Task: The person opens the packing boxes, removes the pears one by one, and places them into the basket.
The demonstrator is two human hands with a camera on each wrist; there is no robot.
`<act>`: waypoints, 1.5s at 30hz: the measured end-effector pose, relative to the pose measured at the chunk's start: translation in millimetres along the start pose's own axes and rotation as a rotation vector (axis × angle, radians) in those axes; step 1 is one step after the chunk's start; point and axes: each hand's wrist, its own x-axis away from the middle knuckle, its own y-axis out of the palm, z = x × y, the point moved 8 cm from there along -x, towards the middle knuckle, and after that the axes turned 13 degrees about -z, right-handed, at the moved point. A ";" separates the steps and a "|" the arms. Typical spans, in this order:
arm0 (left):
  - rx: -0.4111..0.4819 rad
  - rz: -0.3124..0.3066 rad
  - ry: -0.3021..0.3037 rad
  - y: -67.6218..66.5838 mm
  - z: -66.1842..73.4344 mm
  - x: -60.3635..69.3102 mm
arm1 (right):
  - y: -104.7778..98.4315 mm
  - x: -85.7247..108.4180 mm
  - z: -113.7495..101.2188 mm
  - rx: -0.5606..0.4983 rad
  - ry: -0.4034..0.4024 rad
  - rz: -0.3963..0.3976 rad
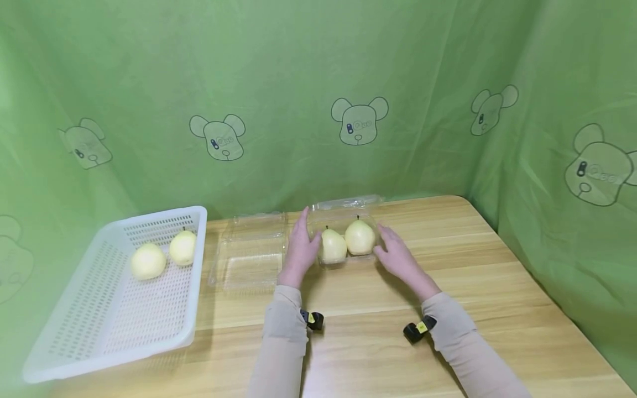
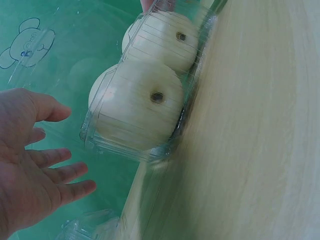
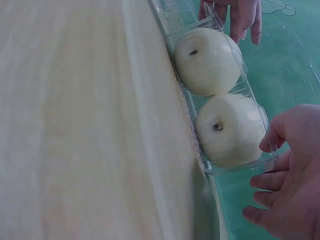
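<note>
Two pale yellow pears (image 1: 360, 237) (image 2: 139, 107) sit side by side in a clear plastic clamshell box (image 3: 235, 170), its lid (image 1: 345, 203) raised at the back. My left hand (image 1: 301, 249) is at the box's left end, fingers extended and spread; in the left wrist view a gap shows between that hand (image 2: 30, 160) and the box. At the right end is my right hand (image 1: 398, 257). In the right wrist view that hand's (image 3: 295, 175) thumb tip overlaps the box's corner, the other fingers loosely extended; whether it presses the plastic is unclear.
A white perforated basket (image 1: 106, 354) holding two more pears (image 1: 148, 261) stands on the left of the wooden table (image 1: 358, 354). Between basket and left hand lies another clear box (image 1: 251, 262), opened out. A green curtain (image 1: 298, 66) hangs behind the table.
</note>
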 end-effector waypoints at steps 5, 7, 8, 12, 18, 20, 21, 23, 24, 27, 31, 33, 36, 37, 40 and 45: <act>-0.006 -0.014 -0.006 1.6 -0.2 0.7 | 1.8 1.0 0.5 0.000 0.001 -0.053; -0.011 -0.014 -0.008 1.8 -0.2 0.9 | 1.7 1.5 0.1 0.002 -0.005 -0.066; -0.012 -0.013 -0.009 1.9 -0.1 1.0 | 1.7 1.5 -0.3 0.005 -0.008 -0.070; -0.008 -0.012 -0.007 2.0 -0.4 0.6 | 2.2 1.7 -1.9 0.026 -0.026 -0.084; -0.005 -0.011 -0.009 2.7 -2.7 0.6 | 4.3 2.3 -5.1 0.070 -0.058 -0.106; -0.004 -0.011 -0.010 3.0 -3.5 0.4 | 4.7 2.7 -6.7 0.091 -0.072 -0.108; -0.003 -0.012 -0.010 3.1 -3.8 0.3 | 4.9 3.0 -7.4 0.100 -0.079 -0.108; 0.001 -0.011 -0.009 3.2 -4.2 0.0 | 5.2 3.7 -8.7 0.111 -0.085 -0.110; 0.002 -0.011 -0.008 3.2 -4.6 -0.4 | 5.2 4.0 -9.5 0.115 -0.088 -0.112; 0.003 -0.009 -0.010 2.9 -5.7 -1.3 | 5.2 5.2 -11.8 0.121 -0.090 -0.119; 0.003 -0.003 -0.015 2.3 -7.6 -2.5 | 5.0 6.4 -14.1 0.132 -0.085 -0.131; 0.005 0.000 -0.016 1.9 -8.4 -2.9 | 4.7 6.7 -14.9 0.134 -0.081 -0.134; 0.004 0.002 -0.019 1.7 -9.2 -3.3 | 4.6 7.3 -16.2 0.132 -0.082 -0.138; 0.000 0.001 -0.021 1.8 -9.3 -3.3 | 4.8 7.4 -16.2 0.132 -0.081 -0.138; -0.015 -0.005 -0.030 2.3 -9.8 -2.8 | 5.3 7.4 -16.4 0.135 -0.085 -0.137; -0.024 -0.014 -0.051 2.8 -11.0 -1.0 | 5.9 7.3 -15.3 0.138 -0.089 -0.137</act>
